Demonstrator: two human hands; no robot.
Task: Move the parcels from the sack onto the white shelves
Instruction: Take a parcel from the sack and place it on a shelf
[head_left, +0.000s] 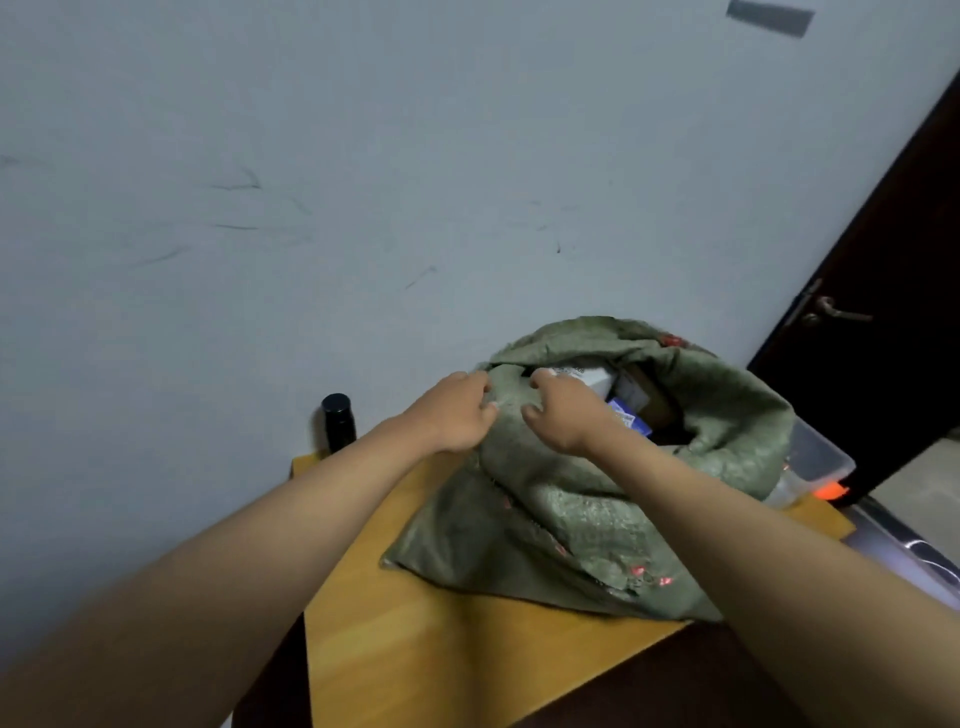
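Sack: where it slumps on the counter at about 4 o'clock from the frame's centre, the green woven sack (587, 509) lies with its mouth rolled open toward 1 o'clock; faded red print shows on the rim and on the lower fold.
Sack contents: parcels are inside the mouth, none of them out; a white box (589, 375) with a printed label sits at 12 o'clock of the opening, a blue-and-white packet (629, 415) just below it, and a brown carton (652, 397) beside them toward 3 o'clock. Deeper in, the opening is dark and unreadable.
Left hand: the left hand (457, 410) has its fingers curled onto the sack's near rim at 9 o'clock of the mouth, gripping the fabric.
Right hand: the right hand (563, 413) is close beside the left, fingers bent over the same rim; its fingertips reach the edge of the white box, but whether it grips fabric or box cannot be told.
Counter: a yellow wooden counter (415, 649) carries the sack.
Plastic tub: a clear plastic tub (815, 457) with an orange clip sits behind the sack at 3 o'clock, touching it; its contents are hidden.
Bottle: a black bottle (337, 423) stands upright at 9 o'clock of the hands, against the grey wall (363, 156).
Door: a dark door (893, 338) with a lever handle stands at 3 o'clock.
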